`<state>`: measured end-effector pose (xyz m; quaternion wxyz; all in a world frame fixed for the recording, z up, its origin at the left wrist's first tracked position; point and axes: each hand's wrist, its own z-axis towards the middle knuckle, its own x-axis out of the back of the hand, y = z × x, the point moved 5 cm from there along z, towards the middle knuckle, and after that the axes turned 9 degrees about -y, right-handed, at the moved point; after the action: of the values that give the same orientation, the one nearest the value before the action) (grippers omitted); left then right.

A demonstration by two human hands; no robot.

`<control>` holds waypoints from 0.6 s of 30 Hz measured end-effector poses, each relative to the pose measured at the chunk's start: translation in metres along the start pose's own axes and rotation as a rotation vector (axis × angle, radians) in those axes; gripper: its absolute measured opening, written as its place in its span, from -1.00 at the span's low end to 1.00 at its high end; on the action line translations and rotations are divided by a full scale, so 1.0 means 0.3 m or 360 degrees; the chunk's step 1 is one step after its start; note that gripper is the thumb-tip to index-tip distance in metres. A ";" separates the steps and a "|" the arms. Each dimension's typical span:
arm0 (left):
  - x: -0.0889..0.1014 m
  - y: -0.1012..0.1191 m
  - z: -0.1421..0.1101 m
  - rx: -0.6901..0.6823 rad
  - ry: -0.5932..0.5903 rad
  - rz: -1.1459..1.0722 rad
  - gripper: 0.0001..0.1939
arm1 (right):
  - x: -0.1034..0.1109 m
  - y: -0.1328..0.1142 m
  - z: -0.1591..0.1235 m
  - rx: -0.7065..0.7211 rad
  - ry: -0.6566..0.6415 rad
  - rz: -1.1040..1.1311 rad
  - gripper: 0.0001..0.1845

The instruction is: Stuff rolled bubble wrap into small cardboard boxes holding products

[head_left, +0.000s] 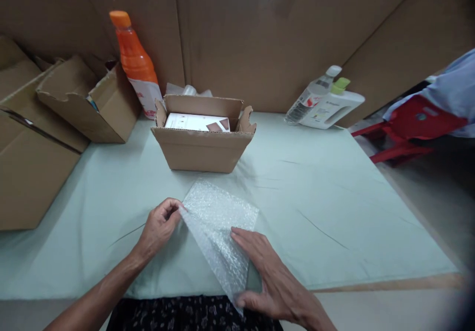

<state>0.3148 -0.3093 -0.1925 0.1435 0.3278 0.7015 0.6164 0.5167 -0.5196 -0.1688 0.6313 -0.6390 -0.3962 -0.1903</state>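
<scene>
A clear sheet of bubble wrap (218, 217) lies on the pale green cloth near the table's front edge, one side of it lifted. My left hand (161, 219) pinches its left corner between thumb and fingers. Against the right part of the sheet rests my right hand (265, 274), thumb and fingers spread apart, the thumb by the lower corner. Just beyond the wrap stands an open cardboard box (202, 148) with its flaps up. Inside it sits a white printed box (196, 122), only its upper part showing.
An orange bottle (135, 61) stands at the back left, beside a small open carton (107, 108) and a larger one (33, 172). At the back right are a clear bottle (309, 96) and a white jug (334, 108). A red chair (415, 123) with a seated person is at far right.
</scene>
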 end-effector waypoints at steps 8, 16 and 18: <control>0.012 0.025 0.027 0.0085 0.0099 0.0090 -0.86 | 0.013 -0.047 -0.019 -0.0015 -0.0051 0.0441 0.18; 0.032 0.066 0.073 0.0061 0.0101 0.0449 -0.75 | 0.087 0.035 0.052 -0.0339 0.0675 0.0227 -0.87; 0.032 0.077 0.088 0.0038 0.0103 0.0699 -0.73 | 0.093 0.068 0.077 -0.0391 0.0720 -0.0007 -0.87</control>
<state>0.3301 -0.2820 -0.1738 -0.0207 0.4543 0.6248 0.6347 0.5431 -0.4878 -0.1646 0.6211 -0.6512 -0.2201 -0.3764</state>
